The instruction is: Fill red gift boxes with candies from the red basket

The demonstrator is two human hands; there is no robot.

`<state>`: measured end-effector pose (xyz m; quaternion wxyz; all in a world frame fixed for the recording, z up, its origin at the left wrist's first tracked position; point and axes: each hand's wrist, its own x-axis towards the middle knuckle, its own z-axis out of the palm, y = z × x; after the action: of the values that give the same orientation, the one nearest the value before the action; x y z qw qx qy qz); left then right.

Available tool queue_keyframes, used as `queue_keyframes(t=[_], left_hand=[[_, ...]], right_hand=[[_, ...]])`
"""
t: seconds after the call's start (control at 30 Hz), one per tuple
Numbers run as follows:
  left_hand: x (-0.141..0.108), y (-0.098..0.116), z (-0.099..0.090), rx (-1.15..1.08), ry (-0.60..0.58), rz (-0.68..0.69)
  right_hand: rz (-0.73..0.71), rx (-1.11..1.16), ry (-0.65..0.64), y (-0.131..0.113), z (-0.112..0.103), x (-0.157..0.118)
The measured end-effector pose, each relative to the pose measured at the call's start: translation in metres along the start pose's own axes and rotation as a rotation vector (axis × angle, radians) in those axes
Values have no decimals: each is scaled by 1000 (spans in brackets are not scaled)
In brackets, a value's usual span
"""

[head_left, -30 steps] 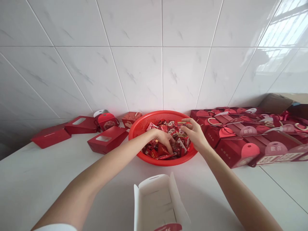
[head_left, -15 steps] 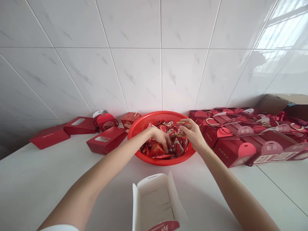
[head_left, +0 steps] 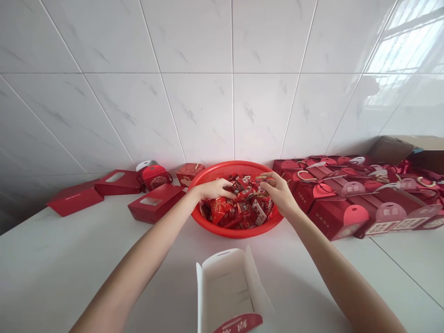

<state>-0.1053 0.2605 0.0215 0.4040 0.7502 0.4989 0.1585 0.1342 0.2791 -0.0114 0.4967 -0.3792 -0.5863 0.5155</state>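
Observation:
A red plastic basket with small wrapped packets in it stands in the middle. My left hand reaches over its left part, fingers apart and touching the packets, with nothing plainly held. Over the right side of the basket, my right hand pinches a small wrapped packet between thumb and fingers. An open box, white inside with a red printed flap, sits in front of the basket and holds nothing visible.
Several closed red gift boxes fill the right side. More red boxes lie at the left, with a small patterned one behind. A cardboard box stands far right, and a tiled wall rises behind.
My left hand has pulled back left and up from the middle of the packets, and its fingers have spread. My right hand has stayed nearly in place with its packet. The view has shifted slightly.

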Motion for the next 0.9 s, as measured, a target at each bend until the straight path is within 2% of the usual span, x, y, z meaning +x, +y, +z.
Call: queue_keyframes(t=[0.1, 0.27, 0.37, 0.63, 0.9], left_hand=[[3, -2, 5, 30, -24, -3], [5, -2, 11, 267, -61, -151], [5, 3, 16, 351, -90, -183], [7, 5, 22, 382, -70, -167], [11, 13, 30, 468, -68, 9]], right_hand=[[-5, -13, -4, -2, 0, -1], [8, -24, -6, -7, 1, -4], [10, -32, -15, -8, 1, -4], [-15, -24, -56, -4, -2, -4], [-84, -93, -72, -7, -1, -5]])
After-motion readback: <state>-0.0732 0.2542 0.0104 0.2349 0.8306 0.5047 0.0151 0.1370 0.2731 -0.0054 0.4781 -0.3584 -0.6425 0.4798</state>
